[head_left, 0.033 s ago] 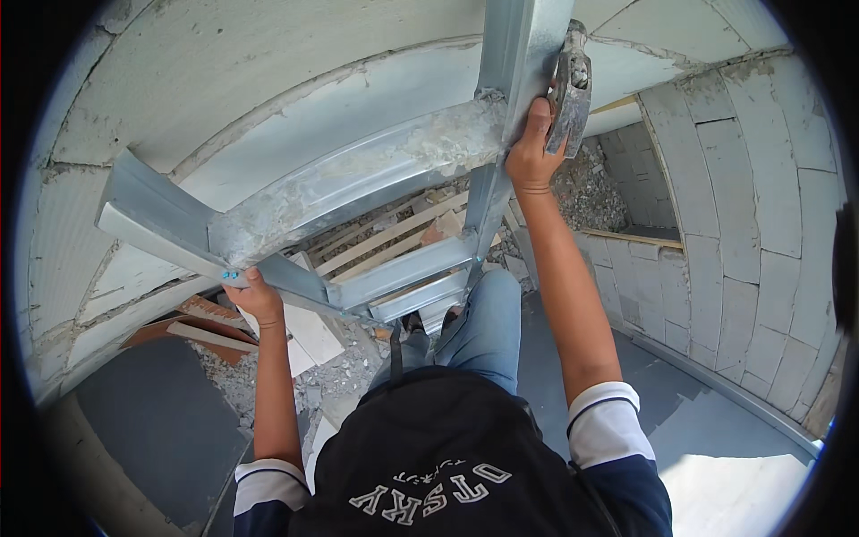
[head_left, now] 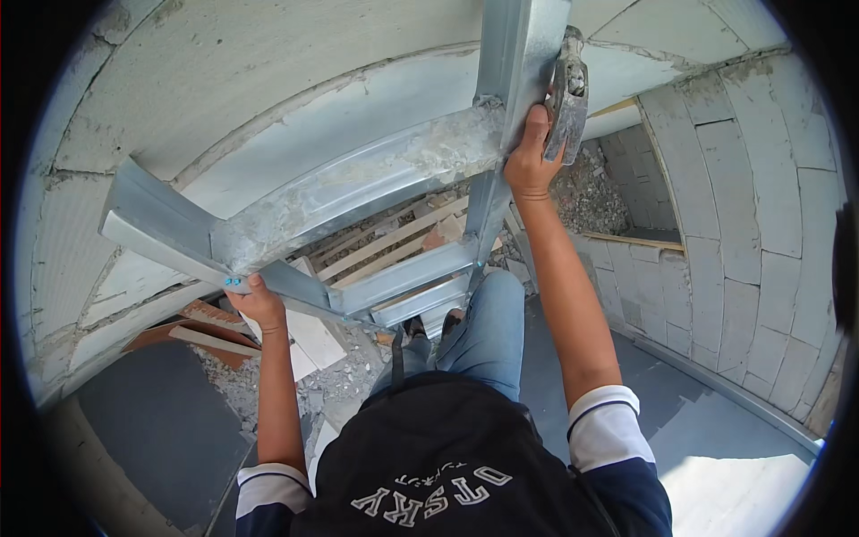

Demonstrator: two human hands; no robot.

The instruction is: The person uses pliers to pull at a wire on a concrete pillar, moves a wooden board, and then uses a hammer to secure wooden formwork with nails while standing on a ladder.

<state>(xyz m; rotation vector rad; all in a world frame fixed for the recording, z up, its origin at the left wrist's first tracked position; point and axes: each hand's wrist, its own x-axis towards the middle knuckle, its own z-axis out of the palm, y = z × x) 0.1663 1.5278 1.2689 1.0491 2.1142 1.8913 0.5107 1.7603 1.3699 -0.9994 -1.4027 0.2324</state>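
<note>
A grey metal ladder of folded channel (head_left: 407,291) rises in front of me, its wide upper rung (head_left: 358,179) crusted with dried mortar. My left hand (head_left: 259,304) is closed around the left rail (head_left: 161,228), beside small blue marks on its edge. At the right rail (head_left: 522,80), my right hand (head_left: 534,161) presses its thumb on the metal. That same hand holds a worn hammer (head_left: 567,103); its steel head shows beyond the fingers, and its handle is hidden. My shoes (head_left: 414,327) are at the foot of the ladder, partly covered by my legs.
Pale block walls (head_left: 743,224) curve around, with an opening (head_left: 626,179) onto rubble at the right. Below lie wooden slats (head_left: 394,237), broken boards (head_left: 215,336) and gravelly debris (head_left: 331,380). Dark grey flooring (head_left: 152,430) spreads at the lower left.
Both hands and the hammer sit very slightly lower in the picture, the left hand also a touch further right. The grips stay the same.
</note>
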